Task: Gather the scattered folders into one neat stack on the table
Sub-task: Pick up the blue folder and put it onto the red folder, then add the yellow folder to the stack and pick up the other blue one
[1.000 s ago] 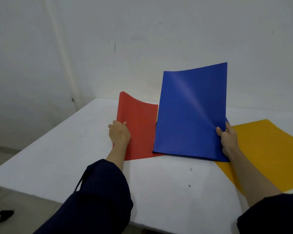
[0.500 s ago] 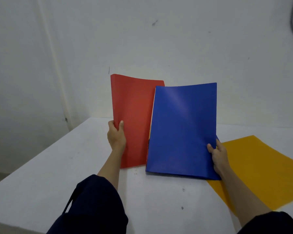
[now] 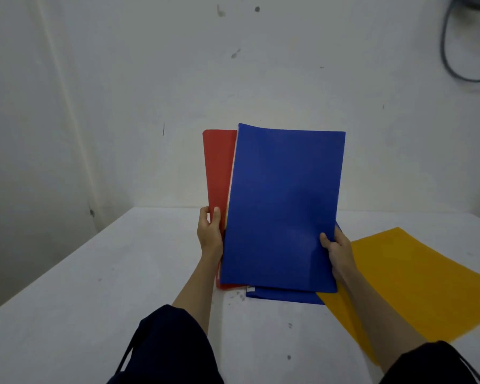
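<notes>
White worktop (image 3: 100,286) filling the lower frame, set into a corner of pale, scuffed walls (image 3: 100,92), with a few dark specks on its surface. Lying flat on the right side, partly under the right forearm: a yellow folder (image 3: 416,275), angled, near corner close to the worktop's front. Held upright above the middle of the worktop, facing the camera: a blue folder (image 3: 283,206), slightly tilted, its lower right edge clamped by the right hand (image 3: 337,252), thumb on the front face, fingers hidden behind. Just behind and left of it, overlapped along most of its width: a red folder (image 3: 218,167), also upright, left edge gripped by the left hand (image 3: 209,234), thumb pressed on the red front near the blue edge. Both hands closed on their folders, set apart at either side of the pair. Between red and blue, a thin pale strip visible, too narrow to identify. Beneath the raised blue folder, flat on the worktop: another blue folder (image 3: 284,296), only its near edge showing, touching the yellow folder's left corner. Dark sleeves (image 3: 166,350) at the bottom. Upper right, a dark cable (image 3: 445,48) looping on the wall.
</notes>
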